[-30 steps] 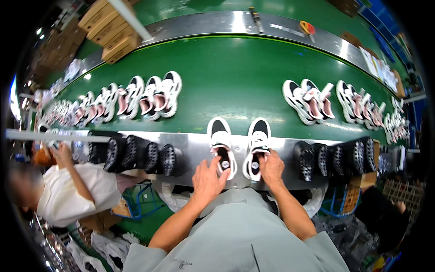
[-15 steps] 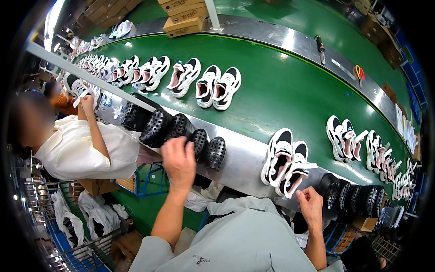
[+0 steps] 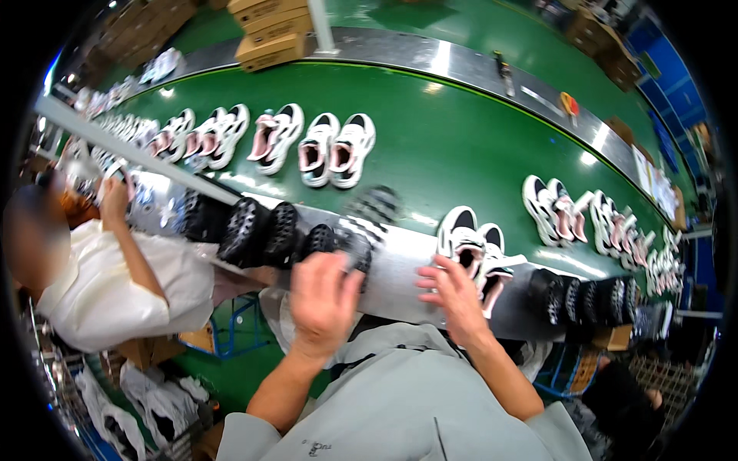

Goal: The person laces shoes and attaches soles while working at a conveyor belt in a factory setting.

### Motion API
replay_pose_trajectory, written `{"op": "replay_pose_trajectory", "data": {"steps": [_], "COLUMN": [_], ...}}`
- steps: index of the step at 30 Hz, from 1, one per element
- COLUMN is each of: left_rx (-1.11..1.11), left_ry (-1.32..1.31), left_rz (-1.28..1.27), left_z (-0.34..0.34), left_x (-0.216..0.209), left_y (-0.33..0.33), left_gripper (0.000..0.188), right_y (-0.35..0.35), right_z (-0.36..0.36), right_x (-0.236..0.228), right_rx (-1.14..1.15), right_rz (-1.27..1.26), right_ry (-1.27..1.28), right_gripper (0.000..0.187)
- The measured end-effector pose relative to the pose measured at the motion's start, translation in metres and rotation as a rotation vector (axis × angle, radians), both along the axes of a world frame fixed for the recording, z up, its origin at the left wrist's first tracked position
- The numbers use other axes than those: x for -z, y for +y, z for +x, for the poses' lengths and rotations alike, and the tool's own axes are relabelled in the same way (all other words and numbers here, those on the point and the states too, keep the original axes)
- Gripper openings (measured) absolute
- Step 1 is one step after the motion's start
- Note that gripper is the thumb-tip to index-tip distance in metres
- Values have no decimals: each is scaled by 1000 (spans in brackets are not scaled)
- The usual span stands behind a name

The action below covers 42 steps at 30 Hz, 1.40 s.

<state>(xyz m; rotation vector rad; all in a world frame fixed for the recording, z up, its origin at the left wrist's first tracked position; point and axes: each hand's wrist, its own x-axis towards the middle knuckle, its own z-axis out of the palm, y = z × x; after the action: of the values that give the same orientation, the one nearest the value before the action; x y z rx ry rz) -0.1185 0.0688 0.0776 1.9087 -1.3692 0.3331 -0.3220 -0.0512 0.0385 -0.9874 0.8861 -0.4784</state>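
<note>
My left hand [image 3: 323,296] is closed at the lower end of a black perforated shoe-shaped form [image 3: 370,207], which tilts up over the belt's edge and is smeared by motion. Fingers spread and holding nothing, my right hand [image 3: 455,296] hovers at the near side of a black-and-white sneaker pair [image 3: 459,229]. Those two sneakers sit on the metal ledge [image 3: 407,253], their pink linings and a raised white tongue showing. Just left of my left hand, several more black perforated forms [image 3: 280,230] stand in a row.
A green belt [image 3: 438,161] carries several sneaker pairs [image 3: 338,150] left and right. More black forms [image 3: 582,300] stand at the ledge's right. A co-worker in white [image 3: 131,284] is at left. Cardboard boxes [image 3: 269,46], a black tool [image 3: 503,73] and orange-handled scissors [image 3: 569,106] lie beyond.
My left hand has taken hold of a black form from the row's right end and raised it. My right hand has moved left and up, its fingers opening. The view has shifted.
</note>
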Motion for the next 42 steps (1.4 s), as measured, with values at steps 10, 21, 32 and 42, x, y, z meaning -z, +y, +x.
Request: {"op": "replay_pose_trajectory", "data": {"steps": [10, 21, 32, 42], "left_rx": [681, 340, 802, 728], "left_ry": [1277, 811, 485, 648], "left_rz": [411, 356, 548, 670], "left_z": [-70, -131, -128, -106], "left_x": [46, 84, 120, 122], "left_y": [-102, -131, -187, -180], "left_gripper": [32, 30, 22, 22], "right_y": [5, -4, -44, -28], "right_z": [-48, -110, -88, -72], "right_x": [-9, -21, 84, 122], "right_rx": [-76, -262, -298, -172], "right_rz": [473, -871, -1081, -1322], "right_ry": [-155, 834, 1143, 925], "right_gripper": [56, 46, 32, 41]}}
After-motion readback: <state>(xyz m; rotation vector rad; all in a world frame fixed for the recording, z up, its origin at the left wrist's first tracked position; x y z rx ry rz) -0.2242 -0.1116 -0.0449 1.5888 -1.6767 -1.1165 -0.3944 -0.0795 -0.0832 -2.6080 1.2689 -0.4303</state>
